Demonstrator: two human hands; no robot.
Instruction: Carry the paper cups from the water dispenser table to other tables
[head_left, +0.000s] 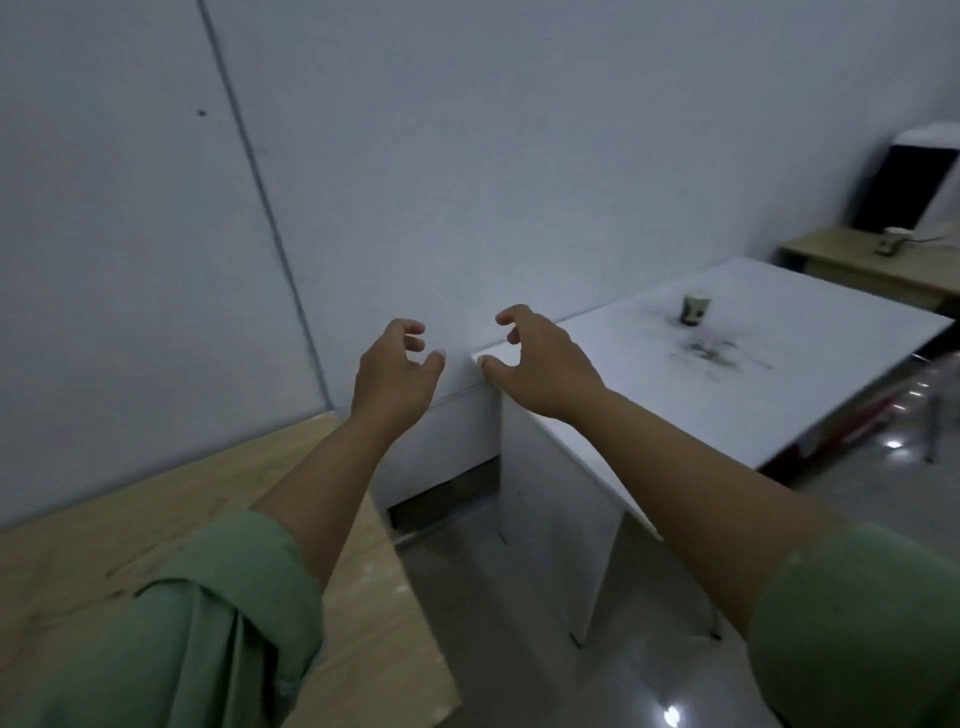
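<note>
While both arms are stretched forward at chest height, neither hand carries anything. Left hand (397, 371): fingers curled loosely, thumb apart from them, empty. Right hand (540, 358): same claw-like spread, empty, hovering over the near corner of the white worktop (779, 395).

One paper cup (695, 309) stands on that white worktop, toward its far side, well apart from both hands, next to a patch of dark smudges (719, 353). It stands upright, long axis vertical, mouth apparently up; the print on its wall is too blurred to read. A second small pale object, possibly another cup (891, 243), sits on the wooden worktop (831, 249) at far right, in front of a dark-fronted appliance that I take to be the water dispenser (904, 182). A light wooden worktop (156, 519) lies below the left arm.

Judgement: the step in hand looks like the empty-handed walk to fetch the next cup. To do it well: approach the dispenser worktop squarely, take the cup around its wall midway up, grip lightly so the paper does not buckle, keep its axis vertical while carrying in case it holds water, and set it flat on a free worktop.
</note>
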